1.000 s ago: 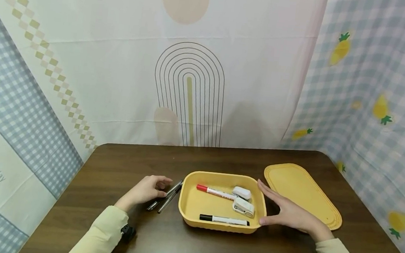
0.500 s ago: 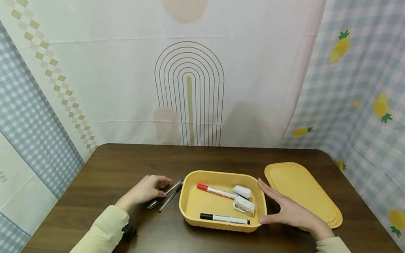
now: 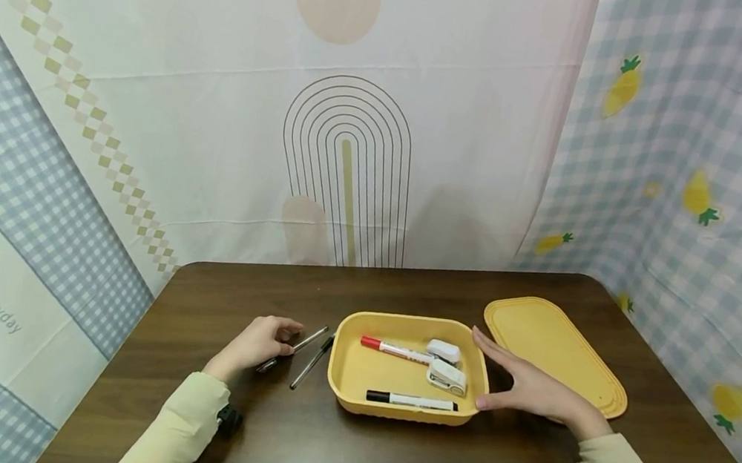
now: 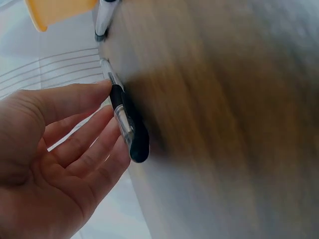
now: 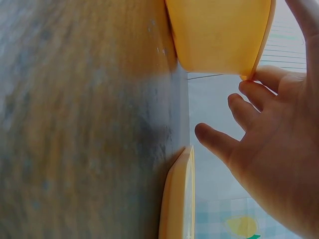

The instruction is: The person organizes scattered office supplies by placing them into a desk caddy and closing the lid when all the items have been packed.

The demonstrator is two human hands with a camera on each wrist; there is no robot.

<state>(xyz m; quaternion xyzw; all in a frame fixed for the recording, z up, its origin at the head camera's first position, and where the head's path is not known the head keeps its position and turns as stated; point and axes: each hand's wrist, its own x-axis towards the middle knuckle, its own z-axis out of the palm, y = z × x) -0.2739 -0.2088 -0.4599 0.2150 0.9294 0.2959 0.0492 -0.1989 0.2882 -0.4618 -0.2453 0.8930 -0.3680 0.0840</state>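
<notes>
My left hand pinches a clear-bodied pen with a black cap between thumb and fingers, low over the table. A second pen lies between that hand and the yellow box. Inside the box are a red-capped marker, a black-capped marker and two small white objects; the nearer one looks like a mini stapler, the farther one is less distinct. My right hand touches the box's right end, thumb and fingers spread along the rim.
A yellow lid lies flat on the brown table, right of the box and behind my right hand. Patterned cloth hangs at the table's back and sides.
My left hand has shifted slightly left with one pen, drawing it away from the second pen, which stays beside the box. The right hand and the box keep their places.
</notes>
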